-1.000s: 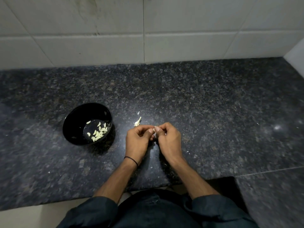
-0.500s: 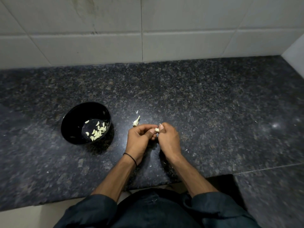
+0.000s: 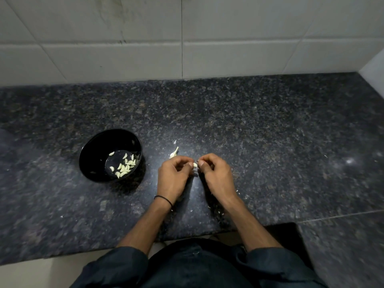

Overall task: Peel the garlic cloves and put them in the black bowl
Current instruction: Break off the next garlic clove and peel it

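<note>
Since the earlier frames the two hands have drawn a little apart, so the garlic clove point(image 3: 195, 165) shows more plainly between the fingertips; the bowl and the scraps on the counter lie as before.

The clove sits pinched between the thumb and fingers of the left hand point(image 3: 172, 177) and those of the right hand point(image 3: 216, 175), both curled round it just above the counter. Just beyond the left hand lies a loose garlic piece point(image 3: 174, 153), with a small skin scrap point(image 3: 175, 141) behind it. To the left, near but apart, stands the black bowl point(image 3: 93, 156) with peeled cloves point(image 3: 124, 166) on its bottom. A black wristband point(image 3: 164, 200) circles the left wrist. Pale flakes point(image 3: 236, 191) dot the dark speckled granite counter point(image 3: 270, 132), which meets a white tiled wall point(image 3: 228, 38).
</note>
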